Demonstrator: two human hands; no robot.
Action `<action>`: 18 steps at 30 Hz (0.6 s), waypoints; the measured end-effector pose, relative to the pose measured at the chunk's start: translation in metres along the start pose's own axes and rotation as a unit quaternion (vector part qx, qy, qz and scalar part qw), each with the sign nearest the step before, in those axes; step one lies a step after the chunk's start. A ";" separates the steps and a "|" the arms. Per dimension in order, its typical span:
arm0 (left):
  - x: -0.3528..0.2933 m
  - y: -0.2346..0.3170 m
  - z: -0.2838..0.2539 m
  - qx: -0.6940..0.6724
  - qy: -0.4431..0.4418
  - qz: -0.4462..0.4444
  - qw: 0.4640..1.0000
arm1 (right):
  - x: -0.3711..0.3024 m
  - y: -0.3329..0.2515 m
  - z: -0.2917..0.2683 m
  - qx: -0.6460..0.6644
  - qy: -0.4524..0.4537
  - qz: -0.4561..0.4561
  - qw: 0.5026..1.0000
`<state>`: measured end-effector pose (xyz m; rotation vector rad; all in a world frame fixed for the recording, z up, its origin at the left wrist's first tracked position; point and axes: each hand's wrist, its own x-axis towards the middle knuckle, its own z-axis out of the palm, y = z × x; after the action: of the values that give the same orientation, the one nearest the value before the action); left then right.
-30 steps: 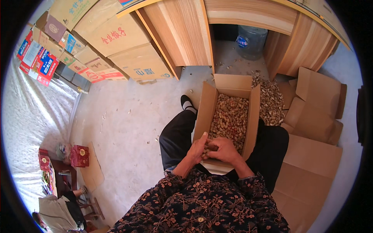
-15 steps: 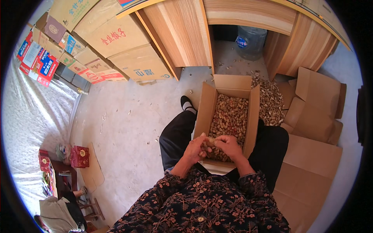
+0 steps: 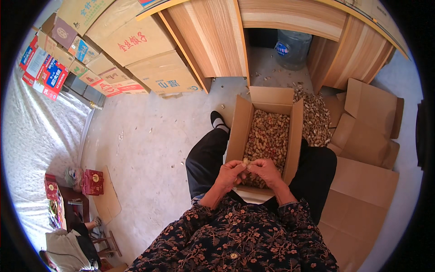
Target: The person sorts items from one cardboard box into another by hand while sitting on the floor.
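An open cardboard box [image 3: 234, 130] stands between my knees, filled with peanuts in their shells [image 3: 268, 136], a few reddish kernels among them. Over its near end my two hands meet. My left hand [image 3: 228, 176] pinches one side of a pale peanut [image 3: 246, 161] between thumb and fingers. From the other side, my right hand [image 3: 266, 170] presses thumb and forefinger on the same peanut. The thumbs nearly touch, and the lower fingers of both hands are curled. Whether the shell is cracked is too small to tell.
Beyond the box's right wall lies a heap of empty shells [image 3: 315, 119]. Flattened cardboard [image 3: 362, 199] covers the floor at right. A wooden desk [image 3: 290, 18] with a large water jug [image 3: 292, 51] stands ahead. Stacked cartons [image 3: 145, 50] rise far left; another person [image 3: 72, 247] sits lower left.
My hands have drawn together, and the left thumb now lies straight against the peanut. The peanut shows upright between the fingertips. The box has not moved.
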<state>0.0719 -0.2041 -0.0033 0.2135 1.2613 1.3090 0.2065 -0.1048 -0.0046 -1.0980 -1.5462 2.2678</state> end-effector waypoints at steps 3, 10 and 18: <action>-0.001 0.001 0.002 -0.007 -0.019 0.011 1.000 | -0.003 -0.003 -0.002 -0.012 0.012 -0.017 1.000; -0.001 0.003 0.004 0.025 -0.037 0.043 0.998 | -0.004 -0.008 -0.003 0.113 -0.029 -0.002 0.993; -0.002 0.005 0.001 0.122 -0.034 0.019 0.992 | -0.001 -0.002 -0.008 -0.025 -0.046 -0.041 0.998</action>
<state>0.0704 -0.2034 0.0020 0.4544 1.3634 1.1670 0.2120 -0.0988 -0.0043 -0.9361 -1.6585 2.2651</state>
